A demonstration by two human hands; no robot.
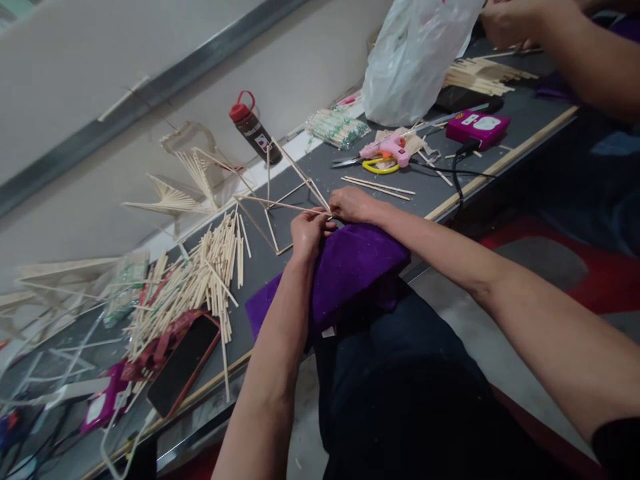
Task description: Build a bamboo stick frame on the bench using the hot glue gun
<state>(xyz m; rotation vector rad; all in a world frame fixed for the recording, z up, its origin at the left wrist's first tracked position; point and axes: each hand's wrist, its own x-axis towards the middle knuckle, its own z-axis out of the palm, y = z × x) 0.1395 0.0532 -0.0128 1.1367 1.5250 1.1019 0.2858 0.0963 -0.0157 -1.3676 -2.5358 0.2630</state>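
Note:
A frame of thin wooden sticks [290, 195] stands at the table's edge in front of me. My left hand [309, 233] pinches the near corner of this frame, where several sticks meet. Close against it, my right hand [351, 204] is closed on the same corner, its fingertips partly hidden. A purple cloth [355, 273] lies below both hands, over the table edge and my lap. Two loose sticks [379, 187] rest on the dark table [315, 163] just beyond my right hand.
Many sticks [210, 273] and a phone [184, 363] lie left. Behind stands a bottle [256, 133]. Scissors [380, 165], a pink glue gun [390, 148], a magenta box [477, 128] with a cable, and a plastic bag [410, 60] are right. Another person's arm [565, 53] reaches in top right.

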